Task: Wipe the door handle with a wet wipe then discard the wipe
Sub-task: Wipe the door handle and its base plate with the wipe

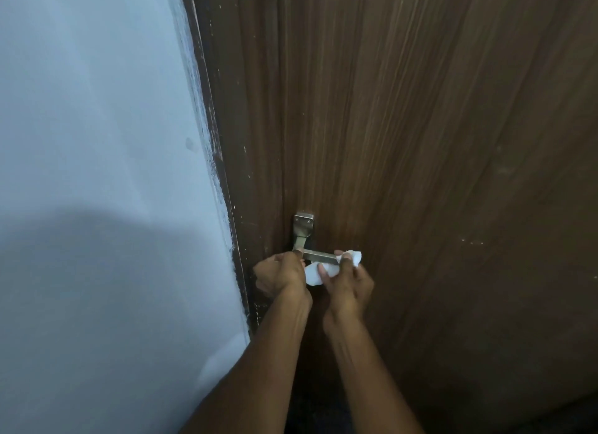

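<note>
Both bare forearms reach up from the bottom of the view toward a metal lever door handle mounted low on a dark wood-grain door. The handle's square plate with two screws sits above, and its flat bar runs out to the right. The left hand is curled with its knuckles toward the camera, fingers closed around the inner end of the bar near where it bends down from the plate; its wrist is bent slightly, and the forearm slants in from the lower left. The right hand is just beside it, back of the hand facing the camera, fingers pinched shut on a crumpled white wet wipe. The wipe is wrapped around the outer end of the bar, one bunch showing above the fingertips at the bar's tip and a larger fold hanging beneath the bar between the two hands. The left edge of the door meets a dark frame, scuffed with pale flecks, and beyond it a pale blue wall carries a broad shadow.
</note>
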